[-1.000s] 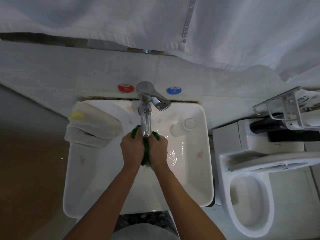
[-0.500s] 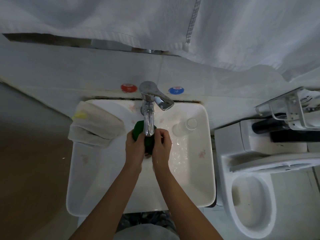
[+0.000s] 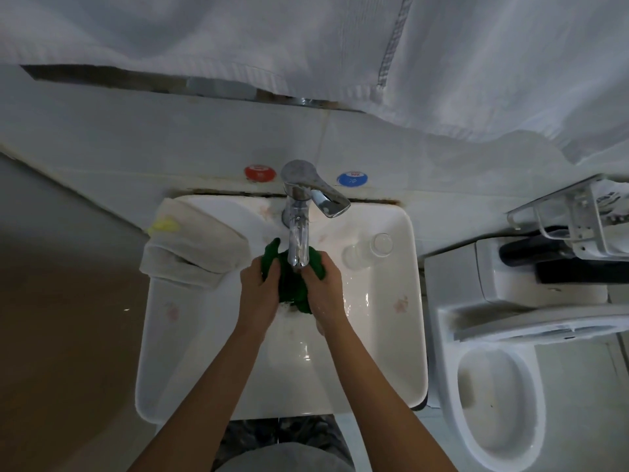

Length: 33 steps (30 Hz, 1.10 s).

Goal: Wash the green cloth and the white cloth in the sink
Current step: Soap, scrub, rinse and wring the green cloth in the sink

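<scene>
White sink (image 3: pixel 391 386) is the landmark. Toilet (image 3: pixel 493 403) just right of the sink. White cloth (image 3: pixel 190 253) folded over the sink's back-left rim, untouched, nearer the left hand. Faucet (image 3: pixel 299 240) at the sink's back centre, spout directly over the work. Green cloth (image 3: pixel 292 284) bunched under the spout, above the basin middle, long axis roughly front-to-back, sandwiched between both hands. Left hand (image 3: pixel 258 294) fingers curled gripping its left side; right hand (image 3: pixel 323 287) fingers curled gripping its right side. Clear glass (image 3: pixel 369 250) lies at the sink's back right, near the right hand, could get knocked.
</scene>
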Motion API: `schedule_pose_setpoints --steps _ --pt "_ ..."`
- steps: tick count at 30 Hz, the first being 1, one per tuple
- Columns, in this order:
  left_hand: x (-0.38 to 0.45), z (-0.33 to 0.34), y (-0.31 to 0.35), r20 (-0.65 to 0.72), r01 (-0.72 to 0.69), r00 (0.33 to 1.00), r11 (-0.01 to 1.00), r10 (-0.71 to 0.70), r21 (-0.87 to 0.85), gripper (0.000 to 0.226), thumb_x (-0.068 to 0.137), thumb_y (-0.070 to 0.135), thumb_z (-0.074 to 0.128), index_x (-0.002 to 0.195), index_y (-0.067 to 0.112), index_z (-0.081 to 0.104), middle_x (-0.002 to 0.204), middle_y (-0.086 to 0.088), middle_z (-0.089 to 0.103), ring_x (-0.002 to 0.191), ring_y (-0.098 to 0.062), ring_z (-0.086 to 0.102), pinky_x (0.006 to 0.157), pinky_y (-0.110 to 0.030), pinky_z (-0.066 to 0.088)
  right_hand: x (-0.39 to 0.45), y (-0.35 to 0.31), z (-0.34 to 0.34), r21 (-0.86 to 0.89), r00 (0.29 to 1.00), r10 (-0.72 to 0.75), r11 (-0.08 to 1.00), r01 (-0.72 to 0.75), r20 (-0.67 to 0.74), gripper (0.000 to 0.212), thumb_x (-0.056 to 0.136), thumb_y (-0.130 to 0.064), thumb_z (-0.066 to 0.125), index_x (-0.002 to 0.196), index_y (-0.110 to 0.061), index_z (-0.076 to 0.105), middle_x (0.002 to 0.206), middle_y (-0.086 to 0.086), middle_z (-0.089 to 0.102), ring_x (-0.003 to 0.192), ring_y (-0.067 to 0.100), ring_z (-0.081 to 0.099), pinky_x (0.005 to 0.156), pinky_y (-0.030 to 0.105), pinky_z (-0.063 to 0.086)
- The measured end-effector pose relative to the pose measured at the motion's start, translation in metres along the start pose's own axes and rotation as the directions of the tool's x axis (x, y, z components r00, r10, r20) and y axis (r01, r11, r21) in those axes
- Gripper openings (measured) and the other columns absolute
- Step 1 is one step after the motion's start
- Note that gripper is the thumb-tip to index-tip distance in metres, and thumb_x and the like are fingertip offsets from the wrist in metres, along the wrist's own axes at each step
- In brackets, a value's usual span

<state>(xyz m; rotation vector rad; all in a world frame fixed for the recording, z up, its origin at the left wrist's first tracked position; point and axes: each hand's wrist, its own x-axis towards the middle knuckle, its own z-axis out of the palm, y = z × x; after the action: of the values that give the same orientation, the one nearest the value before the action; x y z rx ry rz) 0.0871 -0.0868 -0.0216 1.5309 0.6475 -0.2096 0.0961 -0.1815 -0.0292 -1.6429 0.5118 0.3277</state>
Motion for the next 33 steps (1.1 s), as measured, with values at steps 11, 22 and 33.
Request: schedule_pose_setpoints --steps 11,22,33 --pt "-0.01 0.015 -0.01 -0.091 -0.094 0.987 0.94 0.13 0.328 0.028 0.096 0.037 0.047 0.093 0.014 0.061 0.079 -0.001 0.064 0.071 -0.017 0.061 0.065 -0.028 0.048 -0.008 -0.008 0.011 0.255 0.993 0.104 0.963 -0.085 -0.058 0.031 0.082 -0.047 0.053 0.065 -0.027 0.071 0.067 0.004 0.064 0.072 0.021 0.06 0.078 0.045 0.052" --pt "-0.005 0.01 -0.007 -0.229 -0.133 0.953 0.952 0.2 0.276 0.033 0.099 0.025 0.045 0.067 0.016 0.052 0.058 0.002 0.051 0.056 -0.012 0.05 0.057 -0.024 0.04 -0.01 -0.001 0.01 0.02 0.997 -0.003 1.0 0.005 -0.072 0.015 0.096 -0.03 0.056 0.109 -0.025 0.051 0.094 -0.018 0.055 0.09 0.006 0.057 0.078 0.014 0.046" --pt "-0.009 -0.014 -0.01 -0.138 -0.127 0.978 0.967 0.159 0.22 0.031 0.101 0.018 0.039 0.127 0.009 0.052 0.113 -0.006 0.059 0.104 -0.02 0.056 0.092 -0.032 0.047 -0.014 0.014 -0.011 -0.094 0.99 -0.11 0.99 0.102 -0.087 0.03 0.089 0.003 0.056 0.114 -0.011 0.064 0.099 -0.007 0.064 0.091 0.005 0.061 0.091 0.032 0.054"
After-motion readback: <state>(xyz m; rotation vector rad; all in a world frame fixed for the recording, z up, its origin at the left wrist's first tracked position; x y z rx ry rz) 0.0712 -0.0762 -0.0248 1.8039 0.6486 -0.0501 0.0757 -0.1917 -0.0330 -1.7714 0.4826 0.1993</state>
